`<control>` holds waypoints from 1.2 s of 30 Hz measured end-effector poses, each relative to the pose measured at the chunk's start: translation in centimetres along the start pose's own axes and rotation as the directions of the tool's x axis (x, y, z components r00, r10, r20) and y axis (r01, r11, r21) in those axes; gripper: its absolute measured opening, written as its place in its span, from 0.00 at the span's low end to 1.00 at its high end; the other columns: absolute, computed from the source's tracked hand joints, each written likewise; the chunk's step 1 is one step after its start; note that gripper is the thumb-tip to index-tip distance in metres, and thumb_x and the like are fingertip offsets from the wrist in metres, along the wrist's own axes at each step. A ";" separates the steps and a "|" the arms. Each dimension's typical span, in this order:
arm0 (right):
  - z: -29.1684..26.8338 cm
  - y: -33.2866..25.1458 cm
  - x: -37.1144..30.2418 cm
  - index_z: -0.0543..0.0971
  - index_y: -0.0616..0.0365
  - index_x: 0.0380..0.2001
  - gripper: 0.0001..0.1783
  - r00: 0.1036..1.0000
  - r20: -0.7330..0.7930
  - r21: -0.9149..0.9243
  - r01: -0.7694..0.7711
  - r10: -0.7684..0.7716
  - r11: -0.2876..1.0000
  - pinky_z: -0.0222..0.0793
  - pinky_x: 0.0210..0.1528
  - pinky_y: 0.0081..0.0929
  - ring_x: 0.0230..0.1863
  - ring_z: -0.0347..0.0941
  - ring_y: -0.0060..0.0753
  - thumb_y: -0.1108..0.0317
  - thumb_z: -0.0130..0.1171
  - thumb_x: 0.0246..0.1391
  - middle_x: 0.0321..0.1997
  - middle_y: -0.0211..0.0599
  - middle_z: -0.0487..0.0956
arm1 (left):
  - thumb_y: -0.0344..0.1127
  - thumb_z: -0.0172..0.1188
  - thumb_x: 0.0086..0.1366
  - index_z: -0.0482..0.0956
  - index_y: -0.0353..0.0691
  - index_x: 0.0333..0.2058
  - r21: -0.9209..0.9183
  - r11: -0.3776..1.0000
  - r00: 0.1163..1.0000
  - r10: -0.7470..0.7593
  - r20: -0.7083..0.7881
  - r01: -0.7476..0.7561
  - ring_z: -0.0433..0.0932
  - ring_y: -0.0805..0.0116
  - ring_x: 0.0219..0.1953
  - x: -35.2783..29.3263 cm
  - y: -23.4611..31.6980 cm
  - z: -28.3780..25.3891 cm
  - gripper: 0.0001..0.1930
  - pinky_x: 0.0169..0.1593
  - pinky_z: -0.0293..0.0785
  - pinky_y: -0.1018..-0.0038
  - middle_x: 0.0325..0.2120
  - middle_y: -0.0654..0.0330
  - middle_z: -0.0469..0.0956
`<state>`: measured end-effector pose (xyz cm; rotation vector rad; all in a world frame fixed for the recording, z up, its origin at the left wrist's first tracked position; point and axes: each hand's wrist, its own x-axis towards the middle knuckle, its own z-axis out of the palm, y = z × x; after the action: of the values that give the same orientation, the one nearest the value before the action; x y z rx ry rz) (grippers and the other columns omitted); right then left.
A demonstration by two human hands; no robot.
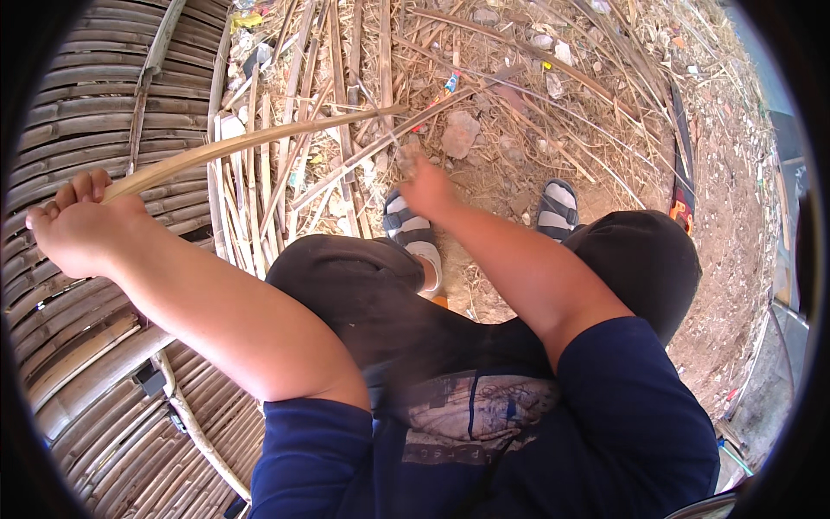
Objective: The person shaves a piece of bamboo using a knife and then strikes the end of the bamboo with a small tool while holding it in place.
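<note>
The bamboo strip (207, 154), long, pale and gently bowed, reaches from the person's left hand (86, 227) across the upper left of the view, its far end lying in line with a spot above the right hand (424, 185). The left fingers are curled around the near end, gripping it in front of a slatted bamboo panel (91, 121). The right hand reaches forward between the knees, its fingers bent inward; they are small and blurred here, so I cannot tell whether they grasp anything. Just beyond the right hand, to its right, a reddish stone (460, 134) sits on the ground (726, 259) among dry straw. Split bamboo pieces (385, 43) lie scattered past the feet, many side by side next to the panel. The left sandal (405, 221) shows below the right hand, and the right sandal (558, 208) stands apart near the dark-trousered right knee (644, 268)
</note>
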<state>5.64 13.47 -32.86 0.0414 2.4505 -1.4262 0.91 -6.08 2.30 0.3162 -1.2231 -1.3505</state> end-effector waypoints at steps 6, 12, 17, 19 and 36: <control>-0.8 -4.5 -1.0 0.73 0.63 0.48 0.21 0.998 0.028 0.138 0.059 -0.064 0.989 0.75 0.47 0.50 0.42 0.80 0.63 0.66 0.61 0.52 0.38 0.57 0.82 | 0.33 0.43 0.74 0.53 0.45 0.27 -0.147 0.989 0.969 0.004 0.249 0.034 0.49 0.72 0.17 1.1 -0.2 -0.7 0.14 0.23 0.48 0.72 0.17 0.64 0.52; -1.2 -8.5 -2.0 0.69 0.62 0.47 0.19 0.943 0.049 0.188 0.314 -0.329 0.931 0.75 0.43 0.50 0.39 0.80 0.64 0.68 0.59 0.54 0.38 0.58 0.82 | 0.33 0.43 0.74 0.54 0.43 0.28 -0.142 0.989 0.971 0.005 0.237 0.029 0.50 0.72 0.17 0.9 -0.7 -0.7 0.13 0.23 0.49 0.72 0.18 0.64 0.52; 0.3 1.2 -0.3 0.71 0.61 0.54 0.25 0.997 0.053 0.015 -0.052 0.051 0.999 0.74 0.52 0.51 0.50 0.78 0.61 0.68 0.60 0.53 0.46 0.59 0.81 | 0.33 0.44 0.74 0.54 0.42 0.28 0.039 0.999 1.000 0.012 0.002 -0.012 0.51 0.71 0.17 0.1 -0.1 0.2 0.14 0.23 0.49 0.71 0.18 0.64 0.53; -0.9 1.8 0.0 0.72 0.63 0.55 0.26 0.983 0.073 -0.027 -0.166 0.167 0.986 0.74 0.53 0.50 0.50 0.78 0.61 0.67 0.60 0.53 0.47 0.61 0.81 | 0.33 0.45 0.74 0.54 0.42 0.28 0.012 1.000 1.000 0.011 0.010 -0.011 0.51 0.71 0.18 0.1 -0.4 -0.2 0.14 0.23 0.49 0.71 0.18 0.64 0.53; 0.1 -0.1 0.5 0.72 0.63 0.45 0.21 0.999 0.036 0.084 -0.016 0.013 0.996 0.73 0.47 0.52 0.43 0.79 0.63 0.66 0.62 0.50 0.38 0.59 0.81 | 0.39 0.51 0.63 0.57 0.51 0.17 -0.281 0.925 0.800 -0.039 0.599 0.256 0.51 0.73 0.18 3.9 -1.2 -2.3 0.17 0.26 0.49 0.73 0.15 0.66 0.52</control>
<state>5.21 13.24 -32.96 0.0513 2.3562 -1.5109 1.11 -10.80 2.28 -0.2969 -1.4394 -1.8565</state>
